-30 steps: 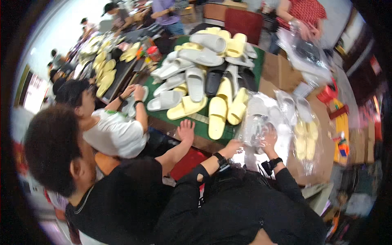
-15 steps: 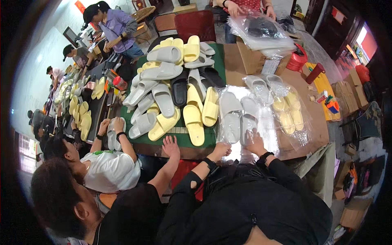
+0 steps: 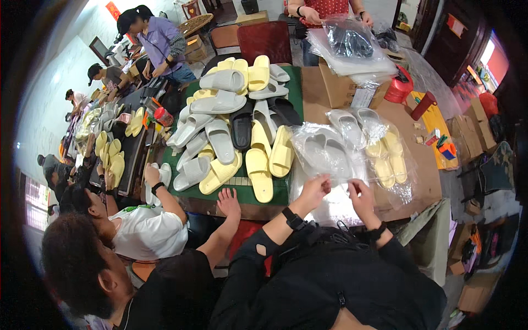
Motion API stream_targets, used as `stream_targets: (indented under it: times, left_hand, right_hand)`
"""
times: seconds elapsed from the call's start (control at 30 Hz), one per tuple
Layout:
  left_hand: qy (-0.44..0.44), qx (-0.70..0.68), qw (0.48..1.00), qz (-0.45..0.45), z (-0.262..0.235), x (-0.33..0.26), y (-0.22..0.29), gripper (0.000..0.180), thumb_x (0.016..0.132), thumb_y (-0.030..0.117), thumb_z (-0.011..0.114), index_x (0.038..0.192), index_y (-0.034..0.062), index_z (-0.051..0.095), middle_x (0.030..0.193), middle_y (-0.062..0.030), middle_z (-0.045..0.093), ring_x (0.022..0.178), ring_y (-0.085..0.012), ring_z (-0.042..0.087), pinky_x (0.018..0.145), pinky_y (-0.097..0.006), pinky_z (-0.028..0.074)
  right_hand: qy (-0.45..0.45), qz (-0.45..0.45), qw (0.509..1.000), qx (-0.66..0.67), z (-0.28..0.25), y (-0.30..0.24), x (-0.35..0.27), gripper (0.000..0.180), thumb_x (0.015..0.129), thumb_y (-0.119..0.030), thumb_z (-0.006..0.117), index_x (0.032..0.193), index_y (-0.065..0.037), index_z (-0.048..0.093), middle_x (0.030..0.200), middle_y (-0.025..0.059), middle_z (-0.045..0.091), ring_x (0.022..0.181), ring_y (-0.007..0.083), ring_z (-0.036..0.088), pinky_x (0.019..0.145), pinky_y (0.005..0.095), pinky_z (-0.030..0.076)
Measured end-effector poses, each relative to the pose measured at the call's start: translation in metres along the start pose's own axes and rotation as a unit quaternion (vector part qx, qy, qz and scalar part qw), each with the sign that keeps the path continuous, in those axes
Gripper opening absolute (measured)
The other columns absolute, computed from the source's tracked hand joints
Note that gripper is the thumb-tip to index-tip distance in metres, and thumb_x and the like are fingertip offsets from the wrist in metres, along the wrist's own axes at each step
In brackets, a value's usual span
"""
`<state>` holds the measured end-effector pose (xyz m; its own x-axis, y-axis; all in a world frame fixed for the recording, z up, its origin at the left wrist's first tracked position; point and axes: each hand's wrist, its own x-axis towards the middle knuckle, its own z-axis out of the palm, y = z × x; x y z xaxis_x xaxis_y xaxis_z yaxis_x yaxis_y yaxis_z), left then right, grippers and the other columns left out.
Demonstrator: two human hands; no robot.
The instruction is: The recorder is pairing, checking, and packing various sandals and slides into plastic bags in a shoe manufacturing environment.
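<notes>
A pair of grey slide slippers lies inside a clear plastic bag in front of me. The pair is tilted, with the two slippers close together. At the bag's near edge, my left hand has its fingertips pinched on the plastic. My right hand is also closed at the near edge, thumb against finger, a short way to the right. Beneath lies a shiny stack of clear bags. Bagged grey slippers and bagged yellow slippers lie just right.
Loose grey, yellow and black slippers pile on a green mat to my left. A co-worker's hand rests at the table edge. Further back stand a cardboard box with plastic bags on top and a red tape roll.
The bagged grey pair has moved farther from me, tilted and drawn together. My hands have left the slipper heels for the bag's near edge. The neighbour's hand has barely moved.
</notes>
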<state>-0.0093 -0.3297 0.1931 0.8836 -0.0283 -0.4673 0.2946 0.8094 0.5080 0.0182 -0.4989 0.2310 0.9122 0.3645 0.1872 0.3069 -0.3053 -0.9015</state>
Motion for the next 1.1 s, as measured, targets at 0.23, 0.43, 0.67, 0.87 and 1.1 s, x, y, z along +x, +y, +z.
stream_targets:
  times: [0.23, 0.43, 0.67, 0.87, 1.1]
  left_hand:
    - [-0.011, -0.079, 0.992, 0.094, 0.07, -0.017, 0.01, 0.009, 0.084, 0.014, 0.057, 0.085, 0.0059, 0.054, 0.071, -0.0015, 0.052, 0.062, -0.0109, 0.048, 0.057, -0.025, 0.04]
    - [0.027, -0.064, 0.993, 0.096, 0.077, -0.04, -0.003, 0.011, 0.084, 0.015, 0.057, 0.089, 0.0055, 0.053, 0.072, -0.0008, 0.052, 0.057, -0.0103, 0.049, 0.054, -0.022, 0.039]
    - [-0.068, 0.174, 0.982, 0.002, 0.078, -0.049, -0.006, 0.019, 0.087, 0.015, 0.051, 0.102, 0.0038, 0.052, 0.067, -0.0016, 0.05, 0.057, -0.0114, 0.048, 0.053, -0.023, 0.041]
    - [-0.123, 0.267, 0.956, 0.016, 0.069, -0.068, 0.011, 0.025, 0.087, 0.013, 0.053, 0.109, 0.0019, 0.05, 0.075, -0.0017, 0.053, 0.068, -0.0102, 0.052, 0.063, -0.024, 0.045]
    - [-0.02, 0.298, 0.953, 0.042, 0.013, -0.066, 0.025, 0.025, 0.088, 0.017, 0.048, 0.108, 0.0023, 0.052, 0.084, -0.0052, 0.057, 0.073, -0.0108, 0.054, 0.064, -0.024, 0.045]
  right_hand:
    - [-0.191, 0.338, 0.832, 0.397, -0.025, 0.009, 0.015, 0.072, 0.087, -0.057, 0.033, 0.133, -0.002, 0.026, 0.12, 0.0156, 0.047, 0.103, 0.0223, 0.051, 0.084, 0.0376, 0.044]
    - [-0.088, 0.391, 0.758, 0.514, -0.028, -0.01, 0.044, 0.088, 0.076, -0.061, 0.05, 0.133, -0.006, 0.013, 0.127, 0.0251, 0.031, 0.091, 0.0345, 0.053, 0.079, 0.049, 0.046]
    - [-0.125, 0.396, 0.719, 0.557, -0.002, 0.034, 0.067, 0.043, 0.085, -0.03, 0.049, 0.118, -0.005, 0.036, 0.101, 0.0165, 0.052, 0.086, 0.0306, 0.055, 0.067, 0.0408, 0.049]
    - [-0.023, 0.191, 0.887, 0.42, -0.013, 0.024, 0.069, 0.035, 0.088, -0.014, 0.044, 0.12, -0.007, 0.035, 0.106, 0.0124, 0.05, 0.096, 0.0237, 0.052, 0.075, 0.0395, 0.05]
    - [0.111, 0.165, 0.912, 0.36, -0.063, 0.016, 0.144, 0.047, 0.087, -0.023, 0.051, 0.127, -0.007, 0.033, 0.101, 0.0084, 0.053, 0.083, 0.0188, 0.054, 0.07, 0.0336, 0.049]
